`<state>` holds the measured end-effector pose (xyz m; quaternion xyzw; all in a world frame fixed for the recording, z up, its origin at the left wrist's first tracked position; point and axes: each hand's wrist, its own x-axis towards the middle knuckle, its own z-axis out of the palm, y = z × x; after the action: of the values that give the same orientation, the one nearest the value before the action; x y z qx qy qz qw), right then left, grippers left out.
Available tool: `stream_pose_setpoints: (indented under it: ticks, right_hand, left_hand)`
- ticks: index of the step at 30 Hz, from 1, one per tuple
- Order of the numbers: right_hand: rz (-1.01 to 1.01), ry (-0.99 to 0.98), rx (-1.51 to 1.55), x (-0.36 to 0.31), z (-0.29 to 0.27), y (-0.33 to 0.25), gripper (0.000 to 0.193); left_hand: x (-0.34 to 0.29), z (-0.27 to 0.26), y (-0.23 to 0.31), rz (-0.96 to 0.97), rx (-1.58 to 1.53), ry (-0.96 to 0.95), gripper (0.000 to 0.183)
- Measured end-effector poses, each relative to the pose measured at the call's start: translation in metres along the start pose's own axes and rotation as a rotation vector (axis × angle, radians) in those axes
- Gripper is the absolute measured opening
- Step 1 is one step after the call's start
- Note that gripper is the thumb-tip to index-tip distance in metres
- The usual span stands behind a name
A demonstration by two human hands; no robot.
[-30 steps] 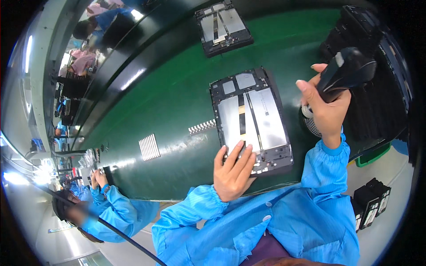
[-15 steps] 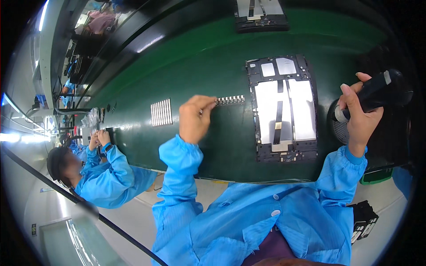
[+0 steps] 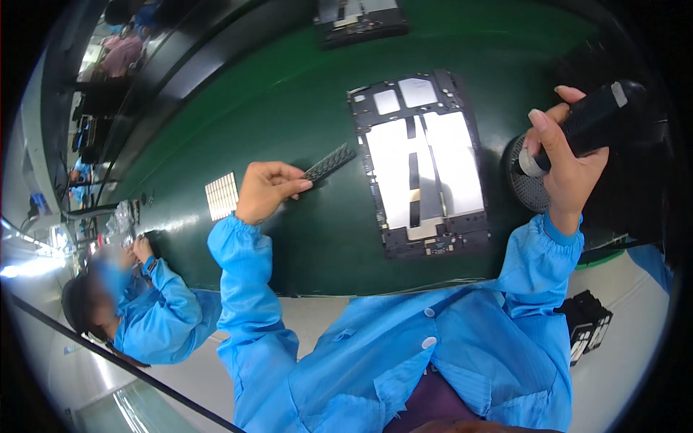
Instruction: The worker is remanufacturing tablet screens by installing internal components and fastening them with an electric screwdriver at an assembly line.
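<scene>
Between the thumb and fingers of my left hand (image 3: pixel 266 190) is the end of a narrow dark strip (image 3: pixel 330 162) with a row of small repeated shapes, held tilted above the green table. My right hand (image 3: pixel 574 162) is wrapped round the black handle of a tool (image 3: pixel 605 119) with a pale grey round end. Below that end is a dark round piece with a mesh-like surface (image 3: pixel 530 193). On the table between my hands lies an opened tablet-like device (image 3: pixel 458 169), a black frame with white panels and dark ribbon cables.
A pale striped sheet (image 3: pixel 221 196) lies left of my left hand. Another such device (image 3: pixel 362 27) is at the far edge of the green table (image 3: pixel 310 252). At the left, a co-worker in blue (image 3: pixel 162 317) works at the same table. Black device parts (image 3: pixel 586 325) stand low at the right.
The strip has turned in my left hand: its shiny row faced up before, and now a dark patterned face shows, tilted upward to the right. My right hand keeps its grip. The whole view has shifted.
</scene>
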<state>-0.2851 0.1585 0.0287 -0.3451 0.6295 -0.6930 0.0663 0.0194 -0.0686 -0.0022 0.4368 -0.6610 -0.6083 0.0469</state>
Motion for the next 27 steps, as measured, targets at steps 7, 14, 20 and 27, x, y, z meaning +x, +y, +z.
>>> stream_pose_setpoints:
  ticks: [7, 14, 20, 27]
  right_hand:
    - [-0.144, 0.015, 0.149, 0.017, -0.023, 0.010, 0.038]
    - [-0.123, 0.098, 0.215, 0.021, -0.036, 0.026, 0.026]
    - [-0.157, 0.033, 0.144, 0.022, -0.033, 0.034, 0.027]
    - [-0.123, 0.003, 0.061, 0.023, -0.033, 0.039, 0.025]
  left_hand:
    - [0.003, 0.005, -0.002, 0.368, 0.665, 0.172, 0.016]
    - [-0.008, 0.027, 0.002, 0.393, 0.699, 0.294, 0.017]
    - [-0.017, 0.082, 0.007, 0.967, 0.670, 0.445, 0.019]
    - [0.006, 0.151, 0.012, 1.151, 0.381, 0.198, 0.023]
